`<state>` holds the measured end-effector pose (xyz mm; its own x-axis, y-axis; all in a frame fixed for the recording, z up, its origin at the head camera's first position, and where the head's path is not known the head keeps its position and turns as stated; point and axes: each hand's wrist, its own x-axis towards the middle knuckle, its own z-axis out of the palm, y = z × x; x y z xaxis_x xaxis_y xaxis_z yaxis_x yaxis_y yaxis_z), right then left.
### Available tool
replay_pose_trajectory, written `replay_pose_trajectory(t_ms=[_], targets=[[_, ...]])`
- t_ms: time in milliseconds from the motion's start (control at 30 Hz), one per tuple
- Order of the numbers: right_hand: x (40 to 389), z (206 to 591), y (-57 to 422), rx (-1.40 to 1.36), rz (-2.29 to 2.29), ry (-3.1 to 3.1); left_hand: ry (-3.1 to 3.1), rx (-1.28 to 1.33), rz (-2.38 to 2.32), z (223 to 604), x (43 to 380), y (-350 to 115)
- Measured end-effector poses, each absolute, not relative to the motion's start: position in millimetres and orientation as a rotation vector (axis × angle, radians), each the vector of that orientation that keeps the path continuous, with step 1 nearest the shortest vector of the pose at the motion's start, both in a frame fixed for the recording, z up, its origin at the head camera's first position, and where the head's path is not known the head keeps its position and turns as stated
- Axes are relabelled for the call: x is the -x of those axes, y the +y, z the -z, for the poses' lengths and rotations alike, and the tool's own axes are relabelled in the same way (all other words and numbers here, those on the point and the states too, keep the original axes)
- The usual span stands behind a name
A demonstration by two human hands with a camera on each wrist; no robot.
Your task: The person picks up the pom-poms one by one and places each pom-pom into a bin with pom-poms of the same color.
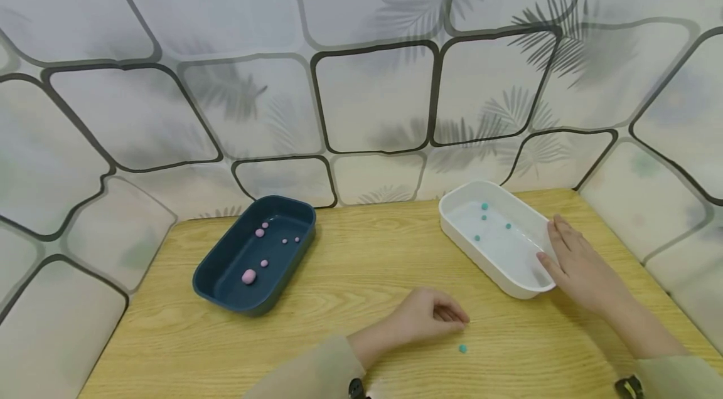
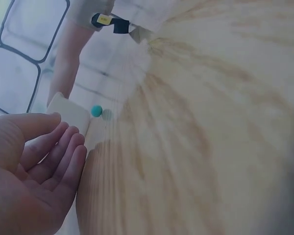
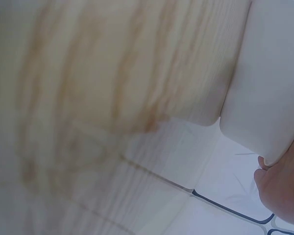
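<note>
My left hand (image 1: 426, 317) hovers just over the wooden table, fingers loosely curved and nothing between them. Close to its fingertips, a small teal ball (image 1: 463, 348) lies on the wood; the left wrist view shows the same teal ball (image 2: 96, 111) beyond the fingers. My right hand (image 1: 582, 267) rests on the right rim of a white tray (image 1: 482, 261), its fingers fairly straight and the thumb at the tray's inner side. Several teal balls (image 1: 508, 226) lie scattered inside that tray. In the right wrist view the hand (image 3: 284, 188) is partly cut off beside the tray's outer wall (image 3: 262, 83).
On the left of the table (image 1: 361, 248) stands a dark blue tray (image 1: 217, 273) with several pink balls (image 1: 249, 276) of different sizes in it. A patterned cloth wall (image 1: 373, 98) encloses the back and both sides.
</note>
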<state>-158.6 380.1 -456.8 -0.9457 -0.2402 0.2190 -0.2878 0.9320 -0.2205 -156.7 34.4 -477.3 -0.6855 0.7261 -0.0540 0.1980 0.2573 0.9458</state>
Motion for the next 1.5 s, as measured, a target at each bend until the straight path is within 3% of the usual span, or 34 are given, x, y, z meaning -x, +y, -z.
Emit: replay_pose_trajectory(t_ms=[700, 1500], targets=[[160, 459, 382, -0.412, -0.371, -2.894, 2.293, -1.370, -0.871, 470, 150, 32], [160, 458, 382, -0.416, -0.374, -2.891, 2.361, -1.468, -0.702, 468, 150, 38]])
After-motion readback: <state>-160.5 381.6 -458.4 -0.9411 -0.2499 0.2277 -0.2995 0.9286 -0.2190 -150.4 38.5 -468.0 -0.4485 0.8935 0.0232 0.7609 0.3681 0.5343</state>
